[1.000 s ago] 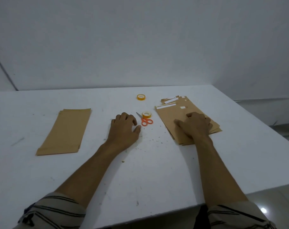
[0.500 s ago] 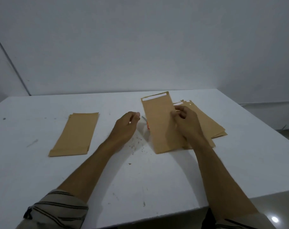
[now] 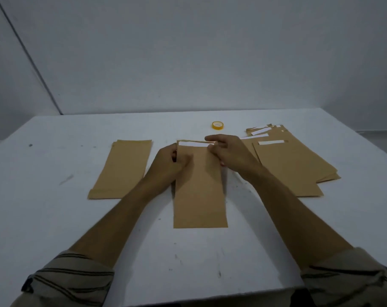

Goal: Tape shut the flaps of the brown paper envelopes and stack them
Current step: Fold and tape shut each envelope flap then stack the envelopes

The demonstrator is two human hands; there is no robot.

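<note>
pinching the seemingly light, floppy envelope [image 3: 199,191] by its top edges, i am curling my left hand [image 3: 168,161] and right hand [image 3: 230,151] round it.

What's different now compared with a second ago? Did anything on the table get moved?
One envelope came off the right pile and moved left to the middle of the table, where it lies flat. The left hand, earlier resting on the table, now holds its left edge; the right hand pinches its top end. The scissors no longer show. The left pile and far tape roll stayed put.
</note>
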